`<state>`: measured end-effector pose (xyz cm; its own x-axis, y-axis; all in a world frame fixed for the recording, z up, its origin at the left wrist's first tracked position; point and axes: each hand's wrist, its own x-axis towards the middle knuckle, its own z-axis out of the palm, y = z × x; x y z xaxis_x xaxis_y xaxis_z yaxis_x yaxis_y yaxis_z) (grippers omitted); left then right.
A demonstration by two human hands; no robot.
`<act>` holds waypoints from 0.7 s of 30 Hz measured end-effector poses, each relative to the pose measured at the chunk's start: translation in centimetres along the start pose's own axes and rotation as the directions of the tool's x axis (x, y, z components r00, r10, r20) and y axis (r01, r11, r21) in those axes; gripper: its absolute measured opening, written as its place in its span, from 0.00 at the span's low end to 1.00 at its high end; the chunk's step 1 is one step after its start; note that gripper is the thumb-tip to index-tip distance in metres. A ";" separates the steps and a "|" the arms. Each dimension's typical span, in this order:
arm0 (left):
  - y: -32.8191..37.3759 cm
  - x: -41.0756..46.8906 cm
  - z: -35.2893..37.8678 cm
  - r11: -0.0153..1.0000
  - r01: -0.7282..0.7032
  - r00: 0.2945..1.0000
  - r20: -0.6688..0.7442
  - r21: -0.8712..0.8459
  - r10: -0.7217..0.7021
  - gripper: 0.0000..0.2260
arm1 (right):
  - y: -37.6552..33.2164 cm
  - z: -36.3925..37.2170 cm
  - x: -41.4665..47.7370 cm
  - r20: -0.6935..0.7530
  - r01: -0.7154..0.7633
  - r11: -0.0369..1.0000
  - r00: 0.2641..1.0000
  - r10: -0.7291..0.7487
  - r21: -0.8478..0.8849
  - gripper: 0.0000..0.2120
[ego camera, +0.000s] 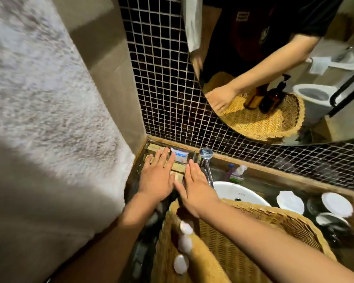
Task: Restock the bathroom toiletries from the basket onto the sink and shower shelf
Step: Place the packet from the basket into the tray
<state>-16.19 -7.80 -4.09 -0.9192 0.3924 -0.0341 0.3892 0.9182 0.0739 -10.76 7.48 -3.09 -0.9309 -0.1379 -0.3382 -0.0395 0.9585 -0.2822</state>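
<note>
Flat hands [178, 178] hide wooden blocks [177, 172]; packet [179, 156] label blurred

Left hand [158, 176] flat, right hand [194, 187] flat, fingers spread, side by side

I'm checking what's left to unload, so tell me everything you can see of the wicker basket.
The wicker basket is woven of tan, straw-coloured cane with a thick braided rim. It sits in front of the white sink bowl, covering the bowl's near edge. The right forearm crosses above it. Three small white round items lie along its left side. Its interior looks bare where visible. The mirror shows dark pump bottles beside it.
</note>
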 end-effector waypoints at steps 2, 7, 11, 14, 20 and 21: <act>1.0 -1.4 -0.9 1.000 0.016 0.997 -0.073 -0.003 -0.016 0.29 | 0.7 0.0 -2.0 -0.010 0.019 0.999 1.000 -0.020 -0.025 0.36; 4.3 -6.1 -1.7 0.998 0.038 0.992 -0.120 -0.041 -0.042 0.26 | 3.1 0.9 -7.5 0.016 0.115 0.993 0.993 -0.115 -0.010 0.35; 6.4 -9.9 -0.6 0.998 -0.025 0.995 -0.093 -0.063 0.020 0.24 | 5.3 2.8 -10.1 0.129 0.238 0.969 0.965 -0.228 -0.067 0.34; 8.1 -12.3 0.4 0.996 -0.063 0.997 -0.042 -0.065 0.061 0.21 | 6.6 4.2 -10.1 0.207 0.343 0.931 0.927 -0.314 -0.122 0.33; 11.3 -15.8 2.5 0.993 0.013 0.966 0.257 -0.114 0.017 0.25 | 7.5 4.9 -7.9 0.319 0.537 0.827 0.823 -0.470 -0.166 0.30; 11.6 -16.3 2.9 0.995 0.023 0.959 0.284 -0.097 0.005 0.26 | 7.6 5.0 -7.6 0.328 0.549 0.818 0.814 -0.479 -0.169 0.30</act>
<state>3.50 -3.34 -5.62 -0.8623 0.3965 -0.3151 0.3600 0.9174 0.1694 -2.20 14.55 -7.15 -0.6199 -0.6530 -0.4351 -0.6050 0.7509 -0.2649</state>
